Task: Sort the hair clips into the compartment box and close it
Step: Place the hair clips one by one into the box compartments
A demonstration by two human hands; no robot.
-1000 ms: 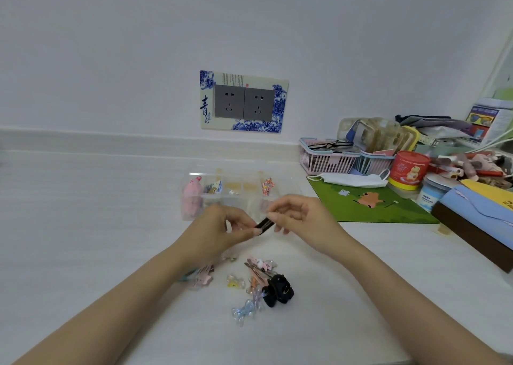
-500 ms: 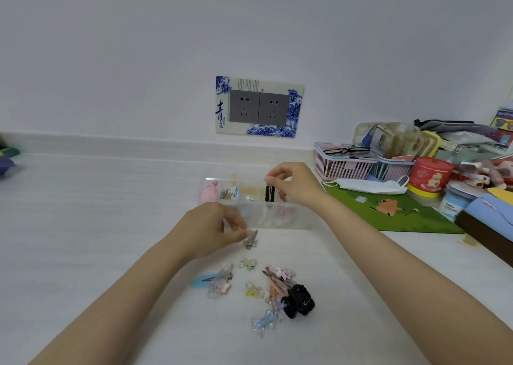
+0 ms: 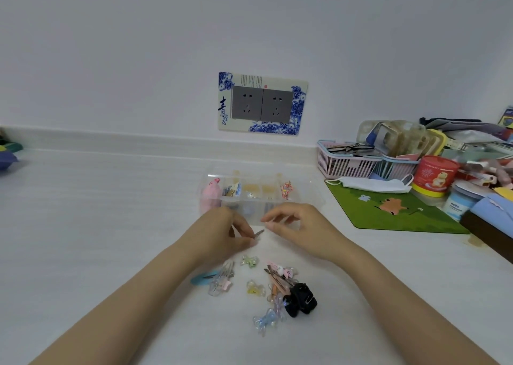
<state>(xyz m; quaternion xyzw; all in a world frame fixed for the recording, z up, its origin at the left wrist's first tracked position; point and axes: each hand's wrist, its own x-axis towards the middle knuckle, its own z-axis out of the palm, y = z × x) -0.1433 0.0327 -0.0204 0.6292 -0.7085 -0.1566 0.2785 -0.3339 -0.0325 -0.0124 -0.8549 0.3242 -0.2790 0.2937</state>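
A clear compartment box lies open on the white counter, with a pink clip and a red patterned clip in its cells. My left hand pinches a thin grey metal clip just in front of the box. My right hand hovers beside it with curled fingers, its thumb and forefinger close to the clip's tip and nothing visible in it. Loose clips lie below my hands: a black claw clip, a blue snap clip, a yellow bow clip and several clear ones.
A green mat with a white face mask lies to the right. Behind it stand a pink basket, a red tub and piled clutter. A wall socket plate is above the box.
My right hand set a black clip into the box, then drew back toward me. It now sits beside my left hand, which holds a grey clip.
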